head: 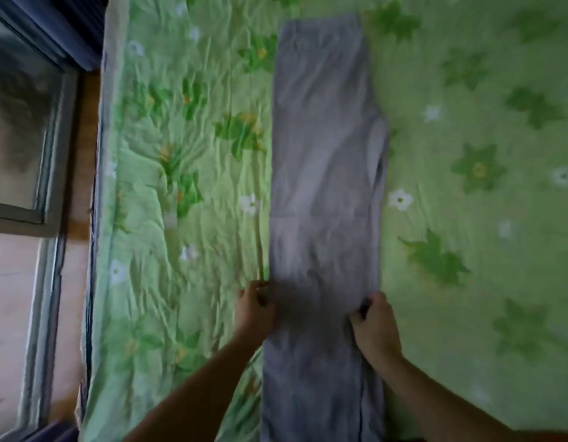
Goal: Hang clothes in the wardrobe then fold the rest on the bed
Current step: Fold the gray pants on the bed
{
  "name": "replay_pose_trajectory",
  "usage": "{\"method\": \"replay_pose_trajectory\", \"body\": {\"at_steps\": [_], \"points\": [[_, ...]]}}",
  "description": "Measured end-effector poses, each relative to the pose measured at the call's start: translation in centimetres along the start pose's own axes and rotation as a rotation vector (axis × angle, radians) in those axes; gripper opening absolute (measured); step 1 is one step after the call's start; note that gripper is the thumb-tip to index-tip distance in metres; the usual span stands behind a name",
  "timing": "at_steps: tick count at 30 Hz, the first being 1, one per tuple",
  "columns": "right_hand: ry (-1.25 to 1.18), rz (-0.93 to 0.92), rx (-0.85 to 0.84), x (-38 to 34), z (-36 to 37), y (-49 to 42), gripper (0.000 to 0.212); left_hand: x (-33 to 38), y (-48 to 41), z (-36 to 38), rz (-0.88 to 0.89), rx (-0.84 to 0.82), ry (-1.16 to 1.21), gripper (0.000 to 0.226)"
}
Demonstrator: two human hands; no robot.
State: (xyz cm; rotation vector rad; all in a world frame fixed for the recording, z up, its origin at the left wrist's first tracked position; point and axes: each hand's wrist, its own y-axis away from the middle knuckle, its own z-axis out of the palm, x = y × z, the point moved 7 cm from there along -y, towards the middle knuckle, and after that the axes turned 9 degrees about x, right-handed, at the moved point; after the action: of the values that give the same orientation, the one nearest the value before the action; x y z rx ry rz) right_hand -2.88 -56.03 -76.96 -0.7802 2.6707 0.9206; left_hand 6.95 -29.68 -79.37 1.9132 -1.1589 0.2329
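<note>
Grey trousers [324, 154], laid out as one long strip, lie along the middle of the bed [486, 282] and reach its near edge. The left hand [255, 309] grips the strip's left edge with curled fingers. The right hand [376, 327] pinches its right edge. A window [18, 122] stands past the bed's left edge.

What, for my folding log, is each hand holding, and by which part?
The long grey fabric garment: the left hand grips its left side edge, the right hand its right side edge, at the same level.
</note>
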Motion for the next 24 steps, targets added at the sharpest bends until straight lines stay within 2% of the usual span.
{"method": "replay_pose_trajectory", "body": {"at_steps": [2, 4, 7, 10, 14, 15, 19, 21, 24], "points": [[0.041, 0.027, 0.081, 0.0, -0.1, 0.7, 0.037, -0.8, 0.7, -0.4, -0.004, -0.043, 0.032, 0.028], [0.027, 0.080, 0.084, 0.2, 0.2, 1.5, 0.037, -1.5, 1.5, -0.4, -0.063, -0.141, 0.121, 0.021], [-0.056, 0.191, -0.025, 1.2, 1.9, 3.1, 0.035, -2.7, 2.8, 0.3, -0.198, -0.312, 0.256, 0.019], [-0.265, 0.263, -0.155, 2.8, 3.6, 5.3, 0.030, -3.8, 4.2, 0.8, -0.239, -0.425, 0.284, 0.020], [-0.263, 0.228, -0.281, 6.4, 4.2, 7.9, 0.006, -5.4, 6.5, 1.8, -0.272, -0.596, 0.230, 0.018], [-0.266, 0.222, -0.290, 7.4, 4.2, 8.3, 0.009, -5.8, 7.2, 2.1, -0.301, -0.621, 0.234, 0.019], [-0.310, 0.160, -0.073, 10.5, 2.6, 8.3, 0.017, -6.8, 9.8, 3.2, -0.381, -0.742, 0.236, 0.024], [-0.324, 0.136, -0.024, 11.5, 1.9, 8.1, 0.023, -7.5, 11.5, 3.9, -0.371, -0.786, 0.181, 0.032], [-0.257, 0.088, -0.206, 13.0, 2.7, 9.1, 0.020, -8.4, 13.5, 4.9, -0.286, -0.723, 0.161, 0.046]]}}
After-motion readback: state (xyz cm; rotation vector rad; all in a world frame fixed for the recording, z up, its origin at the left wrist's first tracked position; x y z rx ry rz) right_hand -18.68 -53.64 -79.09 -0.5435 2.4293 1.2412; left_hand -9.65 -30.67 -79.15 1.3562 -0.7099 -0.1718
